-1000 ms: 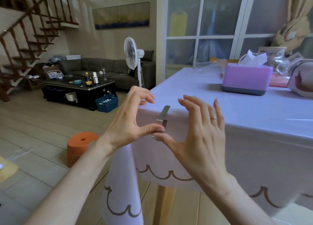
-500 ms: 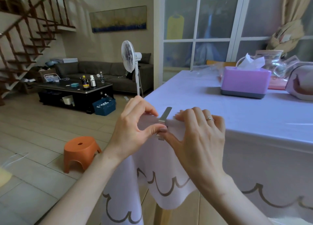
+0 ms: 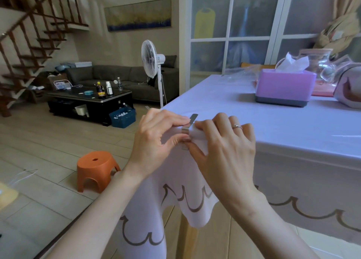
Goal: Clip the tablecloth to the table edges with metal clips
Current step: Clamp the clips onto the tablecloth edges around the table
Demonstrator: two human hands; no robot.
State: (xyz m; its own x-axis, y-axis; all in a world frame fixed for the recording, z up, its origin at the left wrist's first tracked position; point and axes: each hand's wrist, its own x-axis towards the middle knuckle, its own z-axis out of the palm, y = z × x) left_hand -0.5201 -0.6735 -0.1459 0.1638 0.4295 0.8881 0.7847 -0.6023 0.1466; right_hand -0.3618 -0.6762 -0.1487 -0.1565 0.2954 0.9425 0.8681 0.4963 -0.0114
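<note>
A pale lilac tablecloth (image 3: 273, 133) with a brown scalloped hem covers the table and hangs over its near corner. A narrow metal clip (image 3: 187, 130) sits over that corner edge, its top strip lying on the cloth. My left hand (image 3: 156, 139) pinches the clip from the left with thumb and fingers. My right hand (image 3: 224, 149), wearing a ring, presses the cloth at the corner and its thumb touches the clip's lower end. The clip's underside is hidden.
A purple tissue box (image 3: 284, 87) and a glass jug (image 3: 320, 67) stand at the table's far side. An orange stool (image 3: 96, 171) sits on the floor left of the corner. A standing fan (image 3: 153, 63) and a black coffee table (image 3: 89, 102) are farther back.
Both hands have closed in on the clip and pressed down onto the table corner. The fingers, spread a second ago, now curl over the cloth edge.
</note>
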